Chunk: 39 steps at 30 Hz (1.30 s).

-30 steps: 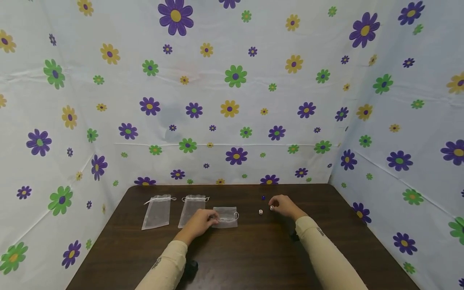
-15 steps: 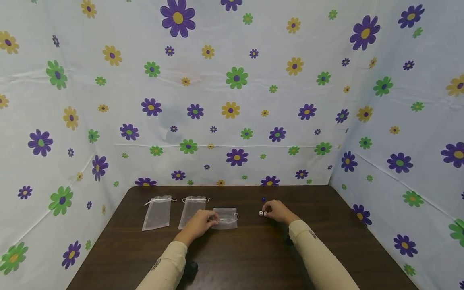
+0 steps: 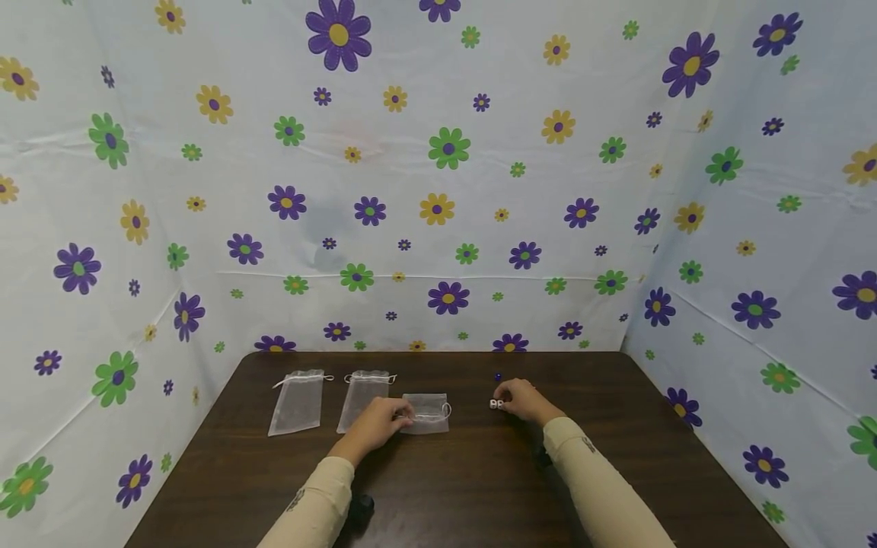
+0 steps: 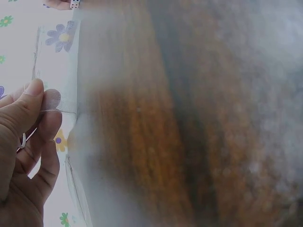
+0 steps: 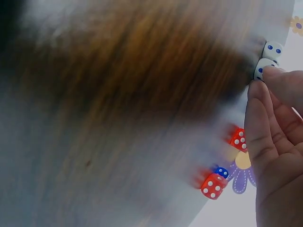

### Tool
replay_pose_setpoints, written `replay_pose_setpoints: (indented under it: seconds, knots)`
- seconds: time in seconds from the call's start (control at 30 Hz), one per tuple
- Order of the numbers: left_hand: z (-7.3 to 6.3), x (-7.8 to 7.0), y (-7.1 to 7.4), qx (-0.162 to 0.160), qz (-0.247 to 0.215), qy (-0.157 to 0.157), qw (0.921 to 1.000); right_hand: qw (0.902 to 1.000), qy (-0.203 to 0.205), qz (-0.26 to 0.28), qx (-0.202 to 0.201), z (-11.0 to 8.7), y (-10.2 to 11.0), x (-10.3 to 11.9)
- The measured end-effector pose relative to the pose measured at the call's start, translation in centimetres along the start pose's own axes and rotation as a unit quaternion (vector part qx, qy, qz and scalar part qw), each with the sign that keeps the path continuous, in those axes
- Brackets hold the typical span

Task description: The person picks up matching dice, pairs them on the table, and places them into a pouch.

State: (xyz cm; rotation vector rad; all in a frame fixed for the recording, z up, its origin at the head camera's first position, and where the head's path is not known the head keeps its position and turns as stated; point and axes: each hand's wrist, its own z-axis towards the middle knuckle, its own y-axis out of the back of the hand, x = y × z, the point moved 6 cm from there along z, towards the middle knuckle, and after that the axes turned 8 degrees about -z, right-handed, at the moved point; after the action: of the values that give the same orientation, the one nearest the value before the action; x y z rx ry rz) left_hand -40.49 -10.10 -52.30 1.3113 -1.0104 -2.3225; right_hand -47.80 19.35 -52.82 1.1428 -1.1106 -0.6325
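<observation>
My left hand [image 3: 380,420] pinches the left end of a small sheer drawstring bag [image 3: 428,423]. The left wrist view has the thumb and forefinger on its fine mesh, with the white cord [image 4: 61,111] running out past them. Between thumb and fingertip of my right hand [image 3: 526,399] is a white die with blue pips [image 5: 261,69]. A second white die [image 5: 273,48] sits right beside it on the table. Past the right hand lie two red dice, one nearer [image 5: 238,139] and one [image 5: 214,186] by a small blue die [image 5: 221,171].
Two more sheer drawstring bags, one far left [image 3: 299,403] and one [image 3: 356,396] partly behind the left hand, lie flat on the dark wooden table [image 3: 466,495]. Flower-printed sheeting [image 3: 384,320] walls in the table at the back and sides.
My right hand has moved left and slightly nearer, bringing its white die up beside the other white die. The left hand stays at the bag.
</observation>
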Motion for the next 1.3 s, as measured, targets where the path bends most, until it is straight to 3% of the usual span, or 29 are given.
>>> replay_pose_setpoints:
  seconds: [0.17,0.7,1.1,1.3]
  knots:
    - [0.1,0.0,0.0,0.002,-0.004,0.002,1.0,1.0,-0.009,0.0,0.004,0.1,-0.2,0.0]
    - [-0.2,0.0,0.2,0.003,-0.014,0.0,0.9999,0.9996,0.024,0.007,-0.01,0.2,-0.3,1.2]
    - [-0.1,-0.1,0.1,0.007,-0.012,0.002,0.9999,0.9998,0.001,0.016,-0.01,0.6,-0.8,1.2]
    - [-0.2,0.0,0.0,0.009,-0.009,0.009,0.9999,0.999,0.029,-0.001,-0.033,0.9,-0.4,2.3]
